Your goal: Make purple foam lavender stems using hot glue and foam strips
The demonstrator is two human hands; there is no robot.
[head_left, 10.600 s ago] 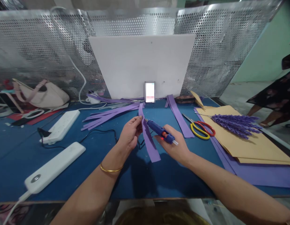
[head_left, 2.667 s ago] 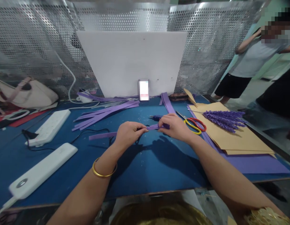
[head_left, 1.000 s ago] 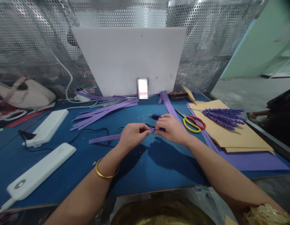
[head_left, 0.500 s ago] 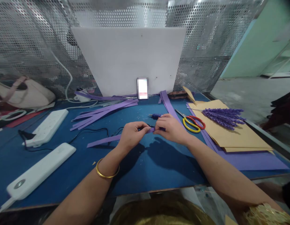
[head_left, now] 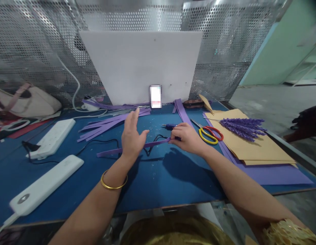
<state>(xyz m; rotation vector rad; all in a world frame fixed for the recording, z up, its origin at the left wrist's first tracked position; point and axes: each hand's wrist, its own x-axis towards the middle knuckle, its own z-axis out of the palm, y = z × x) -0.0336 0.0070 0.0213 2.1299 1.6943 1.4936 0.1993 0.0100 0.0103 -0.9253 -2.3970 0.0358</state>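
Observation:
My right hand [head_left: 184, 137] is closed, its thumb and fingers pinching the right end of a purple paper strip [head_left: 158, 143]. The strip stretches leftward over the table, passing behind my left hand [head_left: 132, 137], which is raised and open with fingers stretched upward and nothing in it. Just beyond my right fingers lies a dark blue tool with a metal tip [head_left: 169, 126], partly hidden by that hand. A thin black cord [head_left: 149, 151] runs under the strip. To the right of my right hand rest scissors [head_left: 210, 135] with red and yellow handles.
Cut purple strips [head_left: 104, 127] lie at the back left. White power strips [head_left: 47, 183] occupy the left side. A purple flower bunch [head_left: 243, 127] rests on tan sheets [head_left: 265, 151] at right. A phone [head_left: 155, 96] leans against a white board [head_left: 142, 64].
My left hand has let go of the purple strip, opened and moved up and left. My right hand still pinches the strip in nearly the same place.

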